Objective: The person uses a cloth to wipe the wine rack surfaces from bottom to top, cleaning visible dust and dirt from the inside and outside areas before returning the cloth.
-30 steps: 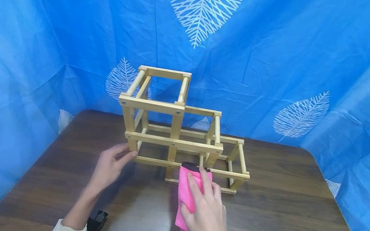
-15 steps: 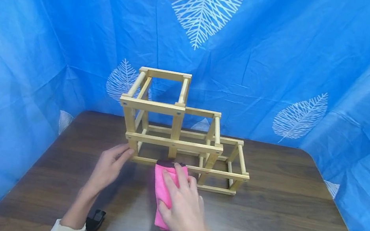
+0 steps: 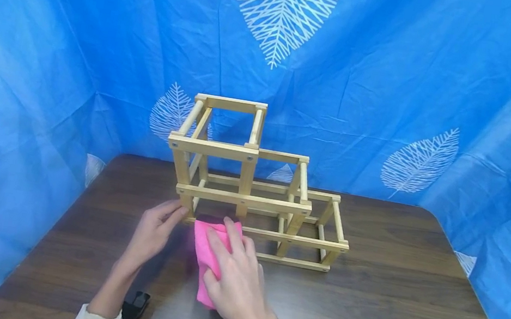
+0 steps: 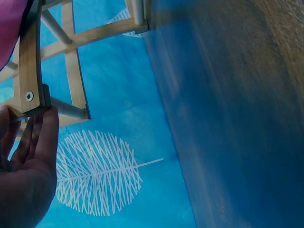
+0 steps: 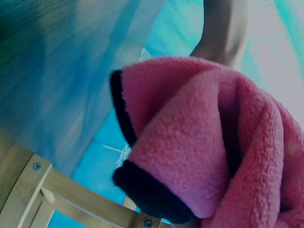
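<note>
A stepped rack of pale wooden bars (image 3: 244,200) stands on the table in the head view. My left hand (image 3: 153,227) pinches its lower left front corner between thumb and fingers; the left wrist view shows these fingers under the screwed end of a bar (image 4: 31,71). A folded pink fluffy cloth (image 3: 207,246) with dark edging is gripped by my right hand (image 3: 237,283), fingers spread over it. The cloth lies against the rack's lower front rail, just right of the left hand. In the right wrist view, the cloth hides most of the right hand.
The dark wood-grain table (image 3: 388,300) extends to both sides of the rack. Blue curtains (image 3: 355,86) with white leaf prints hang behind it and at both sides. A black strap buckle (image 3: 134,304) is by the left wrist.
My right hand has slid the pink cloth leftward along the rack's lower front rail, toward the left hand. The left hand keeps its hold on the corner.
</note>
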`<state>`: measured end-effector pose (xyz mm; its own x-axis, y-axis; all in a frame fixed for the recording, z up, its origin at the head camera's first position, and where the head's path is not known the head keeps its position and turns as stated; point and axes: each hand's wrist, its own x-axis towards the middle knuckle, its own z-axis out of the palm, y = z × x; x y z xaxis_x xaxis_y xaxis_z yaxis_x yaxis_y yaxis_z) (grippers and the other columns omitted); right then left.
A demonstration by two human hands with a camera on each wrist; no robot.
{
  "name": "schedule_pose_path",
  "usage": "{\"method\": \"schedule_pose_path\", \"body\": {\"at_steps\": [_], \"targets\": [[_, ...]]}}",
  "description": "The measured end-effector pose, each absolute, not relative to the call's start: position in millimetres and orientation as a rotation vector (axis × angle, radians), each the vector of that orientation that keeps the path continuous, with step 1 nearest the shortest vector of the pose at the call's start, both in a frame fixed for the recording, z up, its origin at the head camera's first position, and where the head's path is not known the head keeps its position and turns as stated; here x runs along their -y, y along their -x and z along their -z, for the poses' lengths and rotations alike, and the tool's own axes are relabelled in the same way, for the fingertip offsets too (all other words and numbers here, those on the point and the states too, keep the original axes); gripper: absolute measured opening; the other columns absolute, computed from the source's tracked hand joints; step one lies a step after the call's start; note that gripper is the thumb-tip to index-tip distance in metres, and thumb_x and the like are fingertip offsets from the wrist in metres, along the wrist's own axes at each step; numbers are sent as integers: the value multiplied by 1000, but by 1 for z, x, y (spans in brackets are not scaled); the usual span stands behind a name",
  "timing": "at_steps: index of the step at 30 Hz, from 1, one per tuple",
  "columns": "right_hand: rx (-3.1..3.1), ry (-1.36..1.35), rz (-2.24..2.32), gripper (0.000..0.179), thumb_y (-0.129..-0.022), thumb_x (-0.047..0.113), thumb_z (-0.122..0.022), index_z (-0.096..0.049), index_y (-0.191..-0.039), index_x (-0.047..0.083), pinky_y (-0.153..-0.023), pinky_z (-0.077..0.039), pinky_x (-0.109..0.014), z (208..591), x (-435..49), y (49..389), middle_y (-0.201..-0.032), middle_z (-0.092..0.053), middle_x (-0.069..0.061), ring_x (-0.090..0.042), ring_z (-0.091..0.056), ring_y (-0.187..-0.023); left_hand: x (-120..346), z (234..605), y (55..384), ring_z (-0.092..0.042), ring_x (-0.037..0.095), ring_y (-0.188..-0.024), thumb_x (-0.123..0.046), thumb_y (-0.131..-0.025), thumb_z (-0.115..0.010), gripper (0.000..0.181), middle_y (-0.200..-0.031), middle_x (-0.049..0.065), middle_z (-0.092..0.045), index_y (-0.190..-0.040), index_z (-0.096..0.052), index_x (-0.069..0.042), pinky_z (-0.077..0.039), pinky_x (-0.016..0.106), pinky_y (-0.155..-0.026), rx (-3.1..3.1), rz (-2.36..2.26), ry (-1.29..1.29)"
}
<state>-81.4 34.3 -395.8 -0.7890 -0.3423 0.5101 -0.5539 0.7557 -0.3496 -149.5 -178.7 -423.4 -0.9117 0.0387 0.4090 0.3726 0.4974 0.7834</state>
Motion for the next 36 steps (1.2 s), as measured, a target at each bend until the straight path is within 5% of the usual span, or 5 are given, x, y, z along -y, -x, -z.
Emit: {"method": "schedule_pose_path", "body": {"at_steps": [19,36], "targets": [[2614,-689,-483,65,-79,28,-82,-57,-139,23,-48,-56,-38,400,-16,94,-151,-41,-9,-37,-60,-101,177,425,148,-66,31,-105,-16,-100,-59,26,-112,14,-70,-119,-70,-1,-53,50,-89,2388,1389,339],[2520,-673,-493,60,-68,15,-86,-66,-123,23,-47,-52,-31,407,-20,96,-141,-51,-10,-28,-58,-83,179,424,148,-67,30,-104,-21,-102,-56,28,-111,11,-70,-120,-70,-4,-53,53,-87,2426,1376,330]]}}
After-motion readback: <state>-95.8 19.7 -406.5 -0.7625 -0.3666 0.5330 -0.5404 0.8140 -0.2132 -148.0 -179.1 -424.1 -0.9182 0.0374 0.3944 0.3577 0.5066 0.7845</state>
